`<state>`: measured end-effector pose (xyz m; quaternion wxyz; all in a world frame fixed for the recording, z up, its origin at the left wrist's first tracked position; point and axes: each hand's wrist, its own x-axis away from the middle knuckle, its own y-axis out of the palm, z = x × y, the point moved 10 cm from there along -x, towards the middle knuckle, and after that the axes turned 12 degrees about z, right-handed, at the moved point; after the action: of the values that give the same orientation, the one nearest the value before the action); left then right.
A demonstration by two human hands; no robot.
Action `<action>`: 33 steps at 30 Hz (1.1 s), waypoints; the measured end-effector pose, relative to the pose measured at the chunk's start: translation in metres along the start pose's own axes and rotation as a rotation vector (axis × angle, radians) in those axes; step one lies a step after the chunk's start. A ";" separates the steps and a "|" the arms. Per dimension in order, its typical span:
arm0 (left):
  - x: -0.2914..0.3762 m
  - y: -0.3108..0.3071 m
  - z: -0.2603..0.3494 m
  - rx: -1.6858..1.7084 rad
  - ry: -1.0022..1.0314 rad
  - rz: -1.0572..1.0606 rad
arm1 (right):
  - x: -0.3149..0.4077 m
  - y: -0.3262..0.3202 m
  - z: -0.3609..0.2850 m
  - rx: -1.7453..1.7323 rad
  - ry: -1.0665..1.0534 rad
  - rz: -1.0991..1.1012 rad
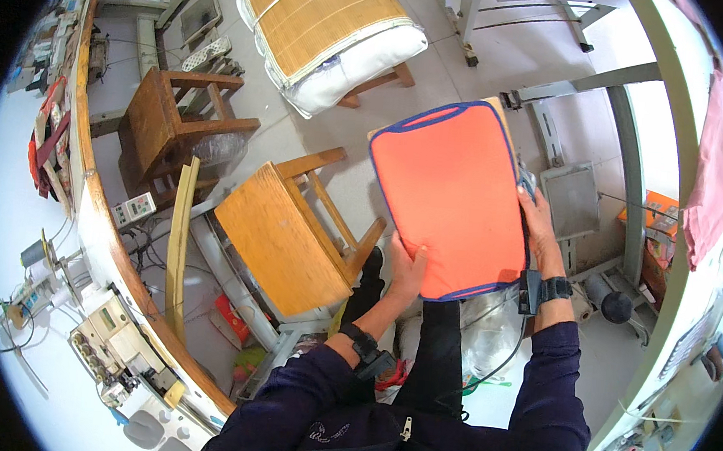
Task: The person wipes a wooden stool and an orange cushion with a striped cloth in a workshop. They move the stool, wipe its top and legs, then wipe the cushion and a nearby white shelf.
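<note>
Both my hands hold a flat orange-red fabric sleeve point(454, 200) with dark blue edging and a handle slot at its far end. My left hand point(407, 267) grips its near left edge, thumb on top. Along the right edge, my right hand point(536, 222) has its fingers partly hidden behind the sleeve, near a bit of bluish material. A tan board-like edge point(501, 119) shows behind the sleeve's far right corner. Black straps with small devices are on both wrists.
A tipped wooden stool point(288, 239) lies left of the sleeve, a darker stool point(155, 123) beyond it. Ahead is a padded seat with a woven mat point(325, 22). Tables with sewing machines point(117, 340) line the left; a pink cloth point(717, 169) hangs at right.
</note>
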<state>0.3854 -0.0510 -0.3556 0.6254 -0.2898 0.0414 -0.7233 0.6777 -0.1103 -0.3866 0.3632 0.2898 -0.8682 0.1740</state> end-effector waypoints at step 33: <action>-0.118 -0.287 -0.050 -0.858 0.310 0.261 | 0.101 0.280 0.009 0.192 -0.112 -0.033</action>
<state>0.1152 0.1049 -0.3187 0.5212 -0.4028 0.4655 -0.5911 0.4397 0.0627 -0.3448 0.2873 0.3471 -0.8616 0.2339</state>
